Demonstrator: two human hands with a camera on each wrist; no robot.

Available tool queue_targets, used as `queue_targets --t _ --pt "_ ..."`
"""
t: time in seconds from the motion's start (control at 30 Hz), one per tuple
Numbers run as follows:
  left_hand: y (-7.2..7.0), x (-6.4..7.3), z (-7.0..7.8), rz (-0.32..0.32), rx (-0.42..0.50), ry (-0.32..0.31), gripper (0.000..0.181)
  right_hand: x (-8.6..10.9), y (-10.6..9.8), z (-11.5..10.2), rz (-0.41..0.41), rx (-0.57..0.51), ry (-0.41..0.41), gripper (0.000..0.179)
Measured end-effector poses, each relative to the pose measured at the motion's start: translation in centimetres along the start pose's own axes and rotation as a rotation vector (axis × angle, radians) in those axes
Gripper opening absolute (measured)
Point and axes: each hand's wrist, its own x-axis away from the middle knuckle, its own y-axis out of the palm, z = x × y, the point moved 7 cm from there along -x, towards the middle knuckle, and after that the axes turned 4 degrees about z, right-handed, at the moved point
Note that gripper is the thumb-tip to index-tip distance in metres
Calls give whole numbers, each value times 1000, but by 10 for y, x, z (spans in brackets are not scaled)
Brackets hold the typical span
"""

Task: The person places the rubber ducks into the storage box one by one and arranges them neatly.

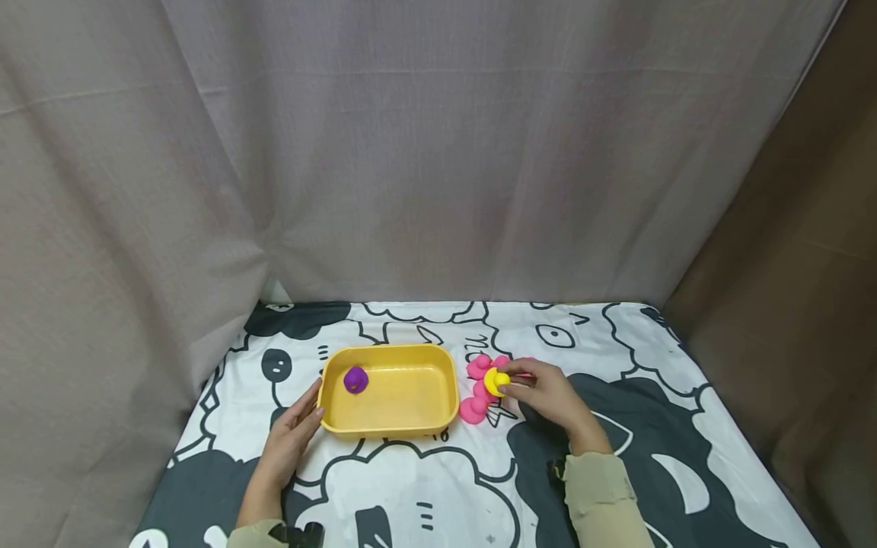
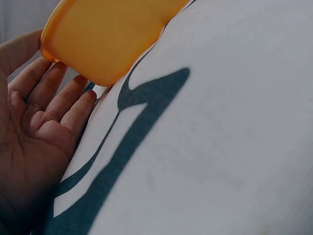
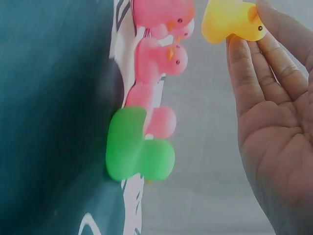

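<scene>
A yellow toy duck (image 1: 496, 382) is pinched between the thumb and fingertips of my right hand (image 1: 548, 392), held above several pink toy ducks (image 1: 473, 409). In the right wrist view the yellow duck (image 3: 234, 22) is lifted clear of the cloth, its head toward the palm. A green toy duck (image 3: 129, 147) stands beside the pink ones there; my hand hides it in the head view. My left hand (image 1: 291, 438) touches the left end of a yellow tray (image 1: 390, 430), its fingers fairly straight against the outer wall. Inside the tray, toward the left, sits a purple toy duck (image 1: 355, 380).
A white cloth with black cartoon drawings (image 1: 425, 487) covers the table. Grey curtain (image 1: 438, 190) hangs behind and at the left, with a darker brown drape (image 1: 808, 304) along the right side. The pink ducks stand just right of the tray.
</scene>
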Motion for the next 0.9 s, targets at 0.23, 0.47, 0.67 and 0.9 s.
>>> queue_targets --t 0.23,0.47,0.67,0.9 --pt "0 0 -1 1 0 -7 61 -5 17 -10 -37 13 7 34" --pt "-1 0 -2 -2 -3 -5 61 -8 26 -22 -46 21 -16 33" --pt "-2 -1 -1 1 -1 1 61 -13 34 -34 -56 -2 -54 32" --pt "-1 -1 -1 -7 -11 -4 61 -21 49 -48 -91 -63 -76 29"
